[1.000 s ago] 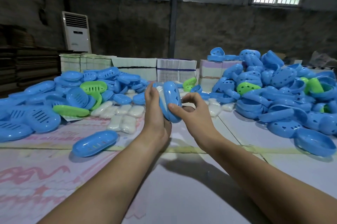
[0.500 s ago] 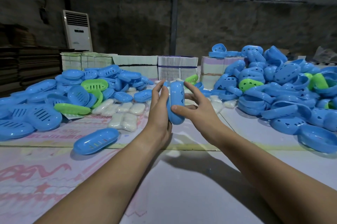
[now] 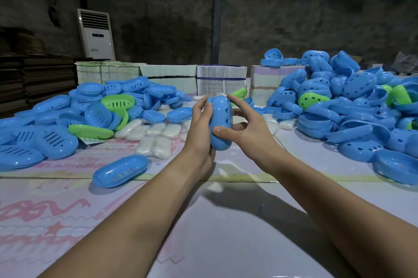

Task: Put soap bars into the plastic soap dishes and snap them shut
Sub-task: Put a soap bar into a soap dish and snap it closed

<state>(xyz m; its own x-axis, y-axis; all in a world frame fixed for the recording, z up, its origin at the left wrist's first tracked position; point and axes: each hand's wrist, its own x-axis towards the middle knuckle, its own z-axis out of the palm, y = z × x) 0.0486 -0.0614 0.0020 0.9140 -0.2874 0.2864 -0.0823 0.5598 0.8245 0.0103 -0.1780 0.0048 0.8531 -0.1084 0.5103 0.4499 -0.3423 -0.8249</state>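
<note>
Above the table's middle, both hands hold one closed blue soap dish (image 3: 222, 119) upright on its end. My left hand (image 3: 200, 128) cups its left side with fingers along the shell. My right hand (image 3: 246, 128) grips the right side, thumb across the front and fingers behind. Whatever is inside the dish is hidden. Wrapped white soap bars (image 3: 158, 139) lie in a loose group on the table behind my left hand. A single blue dish half (image 3: 121, 171) lies open side up near the front left.
A pile of blue and green slotted dish halves (image 3: 67, 119) covers the left of the table (image 3: 226, 232). A taller pile of blue halves with heart holes (image 3: 350, 108) fills the right. Stacks of flat cartons (image 3: 220, 80) line the back edge. A white air conditioner (image 3: 96, 33) stands by the wall.
The dish has turned from a tilt to nearly upright between my hands. My hands have closed in on it from both sides and risen slightly.
</note>
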